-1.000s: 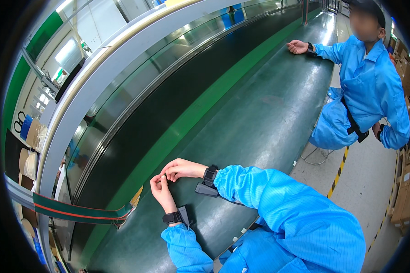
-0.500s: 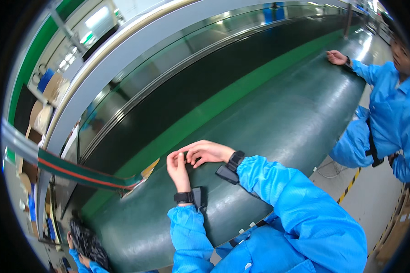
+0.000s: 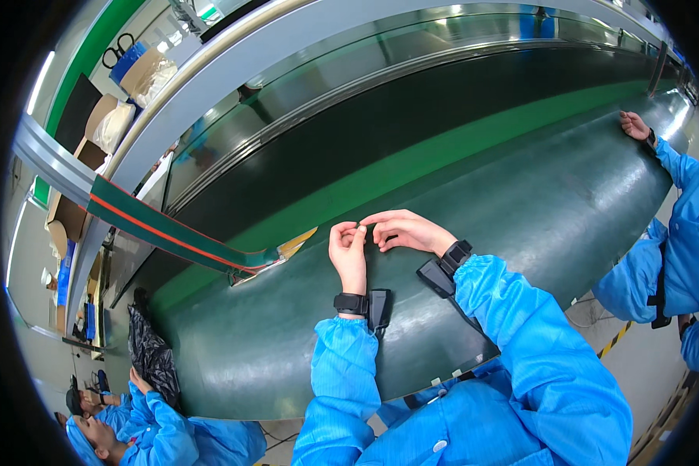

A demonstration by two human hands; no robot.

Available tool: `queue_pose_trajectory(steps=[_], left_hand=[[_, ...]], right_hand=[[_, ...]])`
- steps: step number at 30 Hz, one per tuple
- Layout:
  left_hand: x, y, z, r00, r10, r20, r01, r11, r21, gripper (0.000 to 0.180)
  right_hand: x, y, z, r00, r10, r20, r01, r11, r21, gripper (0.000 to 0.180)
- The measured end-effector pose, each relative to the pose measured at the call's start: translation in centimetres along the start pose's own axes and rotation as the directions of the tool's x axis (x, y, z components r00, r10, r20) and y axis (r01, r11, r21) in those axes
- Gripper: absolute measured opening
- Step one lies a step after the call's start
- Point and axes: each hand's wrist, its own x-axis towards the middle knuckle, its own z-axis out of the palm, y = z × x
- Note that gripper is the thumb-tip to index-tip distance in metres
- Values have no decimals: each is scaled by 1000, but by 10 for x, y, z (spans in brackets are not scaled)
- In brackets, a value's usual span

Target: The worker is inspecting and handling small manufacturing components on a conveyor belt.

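My left hand (image 3: 349, 253) and my right hand (image 3: 406, 230) are raised together over the dark green table mat (image 3: 520, 225). Their fingertips meet in a pinch, and I see nothing between them. If there is anything there, it is too small to make out. Both wrists wear black straps with a small black unit, and both arms are in blue sleeves. A yellow-tipped strip end (image 3: 298, 242) lies on the mat just left of my left hand.
A dark conveyor belt (image 3: 412, 116) with a green stripe runs behind the mat. A green band with a red line (image 3: 171, 233) crosses at left. One co-worker's hand (image 3: 634, 124) rests on the mat at far right. Another person (image 3: 144, 427) and a black bag (image 3: 151, 353) are at lower left.
My hands stay together with fingertips touching. The view has swung left and down, bringing the lower-left co-worker and black bag into sight and pushing the right co-worker to the edge.
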Motion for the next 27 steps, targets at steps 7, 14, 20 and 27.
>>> queue_pose_trajectory(steps=[7, 14, 20, 27], left_hand=[[0, 4, 4, 997, -1, 77, -10, 990, 137, 15], [1, 1, 5, 996, 10, 91, -21, 992, 123, 17], [0, 1, 5, 995, 4, 96, -16, 992, 125, 17], [1, 3, 6, 995, 16, 98, -29, 991, 132, 17]], right_hand=[[4, 7, -3, 998, -52, -41, 52, 999, 6, 32], [3, 5, -3, 997, -41, -60, 43, 999, 28, 31], [3, 8, -6, 997, -55, -59, 58, 997, 45, 31], [4, 10, -8, 996, -42, -74, 46, 997, 66, 31]])
